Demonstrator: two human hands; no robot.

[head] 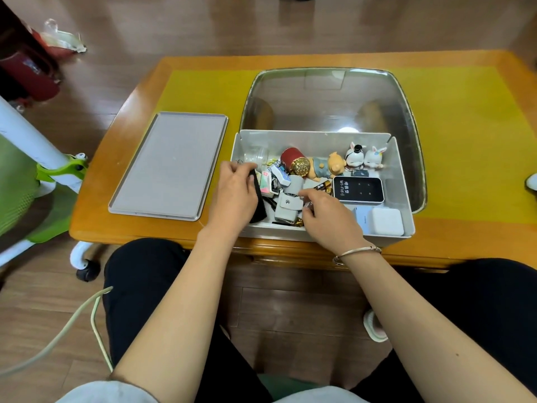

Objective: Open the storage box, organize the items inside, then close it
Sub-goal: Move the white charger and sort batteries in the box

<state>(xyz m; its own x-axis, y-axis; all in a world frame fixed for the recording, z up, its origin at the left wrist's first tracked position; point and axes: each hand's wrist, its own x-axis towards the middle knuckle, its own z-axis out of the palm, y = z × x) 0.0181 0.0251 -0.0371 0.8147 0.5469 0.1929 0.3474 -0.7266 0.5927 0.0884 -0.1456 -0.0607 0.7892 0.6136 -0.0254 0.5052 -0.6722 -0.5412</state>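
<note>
Already open, the box (321,187) sat on the table (122,181), its clear lid (331,100) tipped back at 12 o'clock and a grey tray (170,165) well apart at 9 o'clock. Inside, the left hand (235,193) curled its fingers on a black strip (258,203) at the 9 o'clock wall, while the right hand (327,216), fingers bent, pinched at small items beside a grey pouch (286,209) near 6 o'clock; what it pinched I could not tell. Toys (363,155) stood at 1 o'clock, a WiFi unit (359,189) and white charger (386,221) toward 4 o'clock.
</note>
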